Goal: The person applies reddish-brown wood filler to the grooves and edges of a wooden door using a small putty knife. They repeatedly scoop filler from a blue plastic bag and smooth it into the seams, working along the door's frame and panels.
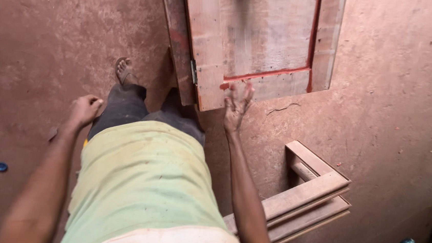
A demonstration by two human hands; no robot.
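Two hands: right hand, fingers spread, at wooden door lower edge; left hand loosely curled, empty.

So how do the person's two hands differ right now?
The right hand is open, fingers spread, reaching at the lower edge of the wooden door panel; the left hand is loosely curled, hanging free by the leg. The right is stretched forward, the left held back beside the body. Both are bare and hold nothing.
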